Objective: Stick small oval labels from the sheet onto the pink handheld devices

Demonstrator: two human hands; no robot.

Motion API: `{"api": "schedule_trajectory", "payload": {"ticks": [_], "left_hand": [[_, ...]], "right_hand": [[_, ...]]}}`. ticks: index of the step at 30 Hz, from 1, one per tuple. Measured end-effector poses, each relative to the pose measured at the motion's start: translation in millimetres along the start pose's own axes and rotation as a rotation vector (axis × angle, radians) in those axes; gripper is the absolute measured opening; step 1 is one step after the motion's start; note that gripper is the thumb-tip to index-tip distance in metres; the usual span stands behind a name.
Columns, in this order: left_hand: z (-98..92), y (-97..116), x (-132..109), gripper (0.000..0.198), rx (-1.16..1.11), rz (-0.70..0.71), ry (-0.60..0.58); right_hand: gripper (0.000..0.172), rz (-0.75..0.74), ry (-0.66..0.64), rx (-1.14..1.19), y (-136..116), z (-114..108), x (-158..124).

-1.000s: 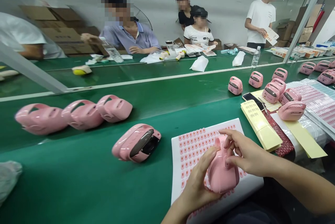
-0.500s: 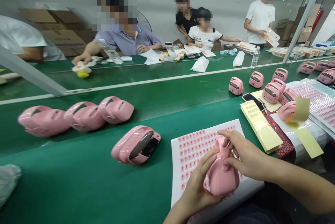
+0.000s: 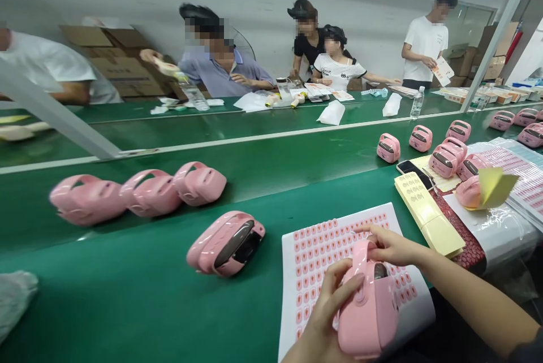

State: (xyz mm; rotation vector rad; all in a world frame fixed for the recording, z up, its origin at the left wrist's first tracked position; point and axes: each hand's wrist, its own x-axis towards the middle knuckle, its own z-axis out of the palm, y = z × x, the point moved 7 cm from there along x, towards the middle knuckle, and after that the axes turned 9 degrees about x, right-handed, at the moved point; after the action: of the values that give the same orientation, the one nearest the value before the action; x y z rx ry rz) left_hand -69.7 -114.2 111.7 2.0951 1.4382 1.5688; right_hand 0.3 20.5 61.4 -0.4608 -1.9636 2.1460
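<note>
A pink plastic device with a carry handle and a dark window (image 3: pixel 371 318) is tilted above a sheet of small pink stickers (image 3: pixel 305 272). My left hand (image 3: pixel 324 309) wraps around its near left side, with fingers on the base of the handle. At the far end of the handle, the fingers of my right hand (image 3: pixel 392 245) are bent around it, the index finger stretched out to the left. Whether a sticker is between those fingers cannot be made out. Left of the sheet, another pink device (image 3: pixel 227 243) lies on the green work surface (image 3: pixel 148 301).
Three pink devices (image 3: pixel 148 193) stand in a row at left. Several more (image 3: pixel 445 156) stand at right, near a phone (image 3: pixel 413 172), a yellow sticker strip (image 3: pixel 428 213) and plastic-wrapped sheets (image 3: pixel 509 165). A metal post (image 3: pixel 63 108) rises at left. Several co-workers sit or stand across the belt.
The device in my hands has turned, so its dark window and side show. My right hand has shifted to the handle's far end. A co-worker across has raised a pale, yellow-ended item.
</note>
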Motion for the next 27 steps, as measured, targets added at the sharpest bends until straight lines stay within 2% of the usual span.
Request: {"api": "schedule_trajectory", "payload": {"ticks": [3,5,8,10,12,15,17,18,21,24,27], "left_hand": [[-16.9,-8,-4,0.083,0.045,-0.005,0.162],[-31.9,-15,-9,0.081,0.104,-0.06,0.282],[-64.8,-29,-21,0.044,0.136,-0.274,0.48],[-95.6,-34,-32,0.027,0.129,-0.423,0.618],[-132.6,-37,-37,0.023,0.144,-0.506,0.724],[-197.6,-53,-38,0.02,0.259,-0.669,0.858],[-236.8,-81,-32,0.019,0.27,-0.838,0.878],[-252.0,-100,-27,0.017,0.201,-0.912,0.865],[-288.0,-155,-6,0.015,0.109,-1.024,0.818],[-305.1,-204,11,0.008,0.027,-1.102,0.795],[-309.1,-241,22,0.01,-0.059,-1.157,0.74]], "right_hand": [[0.054,0.045,0.039,0.161,2,8,8],[0.054,0.057,0.094,0.183,-7,8,18],[0.052,-0.01,0.293,0.094,-33,-12,41],[0.052,-0.096,0.512,-0.103,-55,-35,60],[0.053,-0.171,0.688,-0.322,-74,-55,84],[0.051,-0.206,0.795,-0.467,-85,-80,130],[0.048,-0.183,0.834,-0.479,-81,-96,160],[0.047,-0.165,0.86,-0.483,-78,-104,173],[0.043,-0.094,0.915,-0.462,-63,-127,199],[0.037,-0.046,0.927,-0.422,-51,-144,209],[0.043,-0.045,0.926,-0.403,-47,-154,206]]}}
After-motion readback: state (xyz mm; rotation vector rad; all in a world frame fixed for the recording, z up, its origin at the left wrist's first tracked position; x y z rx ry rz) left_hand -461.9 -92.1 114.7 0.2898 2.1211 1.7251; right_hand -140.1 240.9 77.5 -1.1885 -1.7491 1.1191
